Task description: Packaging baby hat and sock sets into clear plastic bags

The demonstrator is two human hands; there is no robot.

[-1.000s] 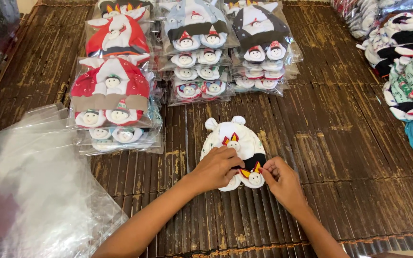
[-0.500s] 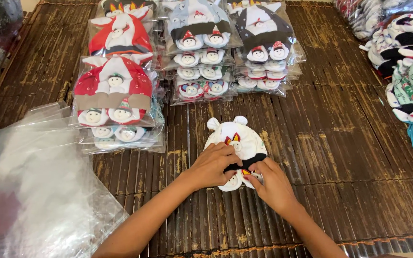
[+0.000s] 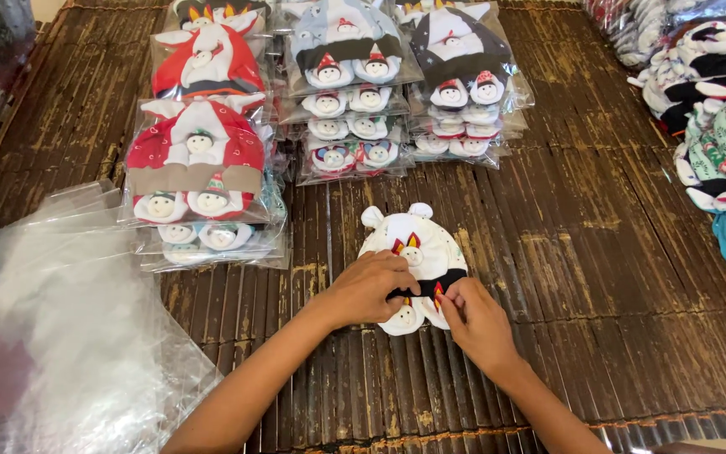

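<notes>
Surface: dark slatted bamboo mat (image 3: 598, 277) covers the whole work area, and everything lies flat on it.
Item in hand: one white baby hat set (image 3: 418, 252) with two small round ears, lying at the middle of the mat, just in front of the person; a dark band crosses its lower part, with small doll-faced booties tucked below.
Left hand (image 3: 370, 287): palm down on the set's left side, fingers curled and pressing it flat, seemingly to keep the pieces from sliding.
Right hand (image 3: 476, 319): fingertips pinched on the band's right end near the red-and-yellow trim.
Packed stacks: four piles of bagged sets (image 3: 199, 181) stand in rows beyond the hat, two on the left, one centre, one right, faces up.
Empty bags: a loose heap of clear plastic bags (image 3: 52, 336) lies at the left, within reach; the count cannot be told.
Loose goods: an unbagged pile of mixed garments (image 3: 720, 126) sits at the right edge.
</notes>
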